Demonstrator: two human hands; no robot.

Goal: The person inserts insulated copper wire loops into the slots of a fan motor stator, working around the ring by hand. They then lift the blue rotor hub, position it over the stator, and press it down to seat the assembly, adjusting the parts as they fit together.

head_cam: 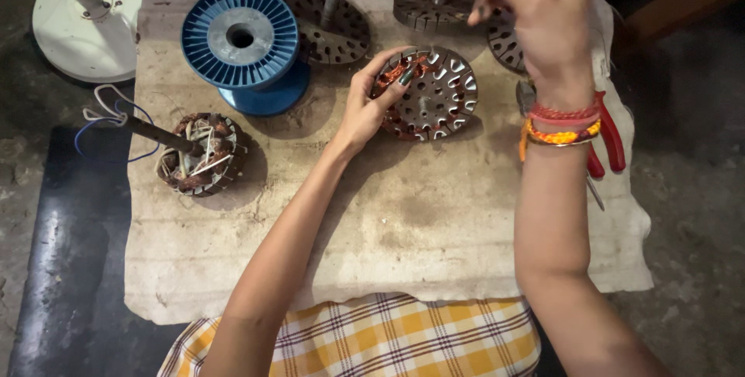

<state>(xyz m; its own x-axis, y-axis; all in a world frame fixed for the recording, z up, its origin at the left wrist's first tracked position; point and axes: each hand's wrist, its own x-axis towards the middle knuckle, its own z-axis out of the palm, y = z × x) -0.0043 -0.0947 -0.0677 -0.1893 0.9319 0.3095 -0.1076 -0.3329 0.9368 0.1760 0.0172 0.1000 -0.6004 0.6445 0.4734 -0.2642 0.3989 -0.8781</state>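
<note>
My left hand point(371, 102) grips the left edge of a round slotted metal stator core point(434, 97), which lies on the cloth-covered work table point(388, 229) and has copper wire wound into its left slots. My right hand point(543, 12) is raised above the table's far right, fingers pinched together; whether it holds thin wire I cannot tell. Red and orange bracelets ring that wrist.
A blue plastic spool point(242, 43) stands at the back left. A wound stator on a shaft point(200, 153) lies left. More slotted cores point(330, 27) point(431, 6) sit at the back. Red-handled pliers point(609, 140) lie at the right edge. A white fan base point(89, 24) stands on the floor.
</note>
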